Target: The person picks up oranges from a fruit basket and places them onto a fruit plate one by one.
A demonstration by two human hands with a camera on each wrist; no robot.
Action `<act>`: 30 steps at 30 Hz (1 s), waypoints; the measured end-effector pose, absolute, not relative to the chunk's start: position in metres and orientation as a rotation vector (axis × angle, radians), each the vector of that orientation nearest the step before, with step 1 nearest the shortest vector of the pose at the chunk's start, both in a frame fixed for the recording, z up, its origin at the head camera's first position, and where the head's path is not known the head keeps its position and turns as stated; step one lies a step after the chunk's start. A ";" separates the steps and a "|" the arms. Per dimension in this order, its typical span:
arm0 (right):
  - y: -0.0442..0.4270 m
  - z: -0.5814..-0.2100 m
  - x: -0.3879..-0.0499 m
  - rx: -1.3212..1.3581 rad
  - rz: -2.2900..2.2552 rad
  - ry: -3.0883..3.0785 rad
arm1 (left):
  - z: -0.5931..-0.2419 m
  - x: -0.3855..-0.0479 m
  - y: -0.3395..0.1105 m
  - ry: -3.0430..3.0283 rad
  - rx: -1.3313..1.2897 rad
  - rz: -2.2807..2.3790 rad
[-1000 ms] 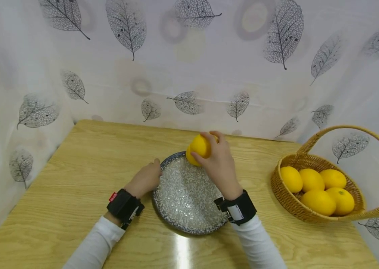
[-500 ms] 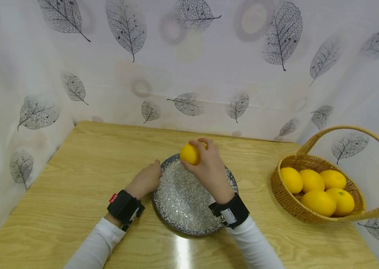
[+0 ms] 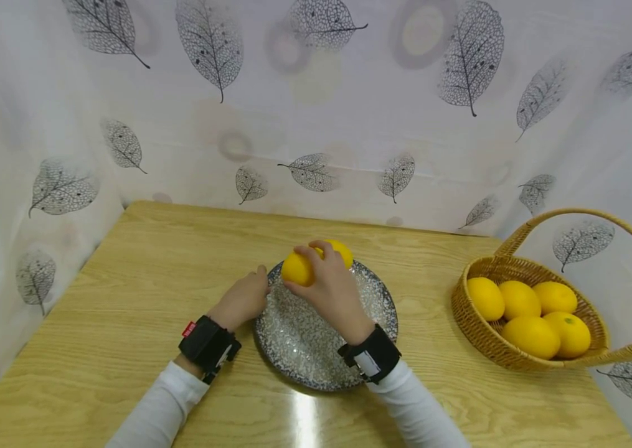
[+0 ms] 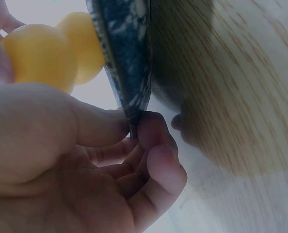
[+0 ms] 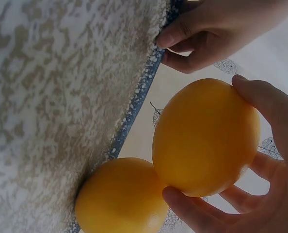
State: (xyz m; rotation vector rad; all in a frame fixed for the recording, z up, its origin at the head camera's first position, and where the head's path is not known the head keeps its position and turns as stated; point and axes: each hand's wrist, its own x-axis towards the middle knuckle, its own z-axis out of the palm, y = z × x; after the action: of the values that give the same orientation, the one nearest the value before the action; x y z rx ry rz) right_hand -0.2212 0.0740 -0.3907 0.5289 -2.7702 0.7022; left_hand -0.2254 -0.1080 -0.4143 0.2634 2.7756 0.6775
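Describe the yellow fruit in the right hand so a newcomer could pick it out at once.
On the wooden table, left of the wicker basket, find the round speckled plate. Over its far side, pick the yellow fruit further left in the head view. It alone is held in the right hand; its yellow neighbour rests on the plate.
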 end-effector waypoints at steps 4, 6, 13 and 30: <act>0.071 -0.394 -0.222 0.539 0.658 -2.795 | -0.415 -0.225 -0.108 2.777 0.272 0.687; 0.070 -0.396 -0.221 0.542 0.640 -2.802 | -0.414 -0.225 -0.109 2.776 0.277 0.686; 0.068 -0.398 -0.221 0.576 0.633 -2.793 | -0.411 -0.227 -0.108 2.754 0.274 0.703; 0.063 -0.411 -0.222 0.738 0.484 -2.824 | -0.414 -0.227 -0.109 2.773 0.294 0.698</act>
State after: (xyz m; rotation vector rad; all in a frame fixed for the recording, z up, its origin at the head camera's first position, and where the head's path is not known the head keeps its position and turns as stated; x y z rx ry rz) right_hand -0.2217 0.0631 -0.4106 0.7376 -2.8237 0.4837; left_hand -0.2271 -0.1093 -0.4143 0.2943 2.7733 0.6980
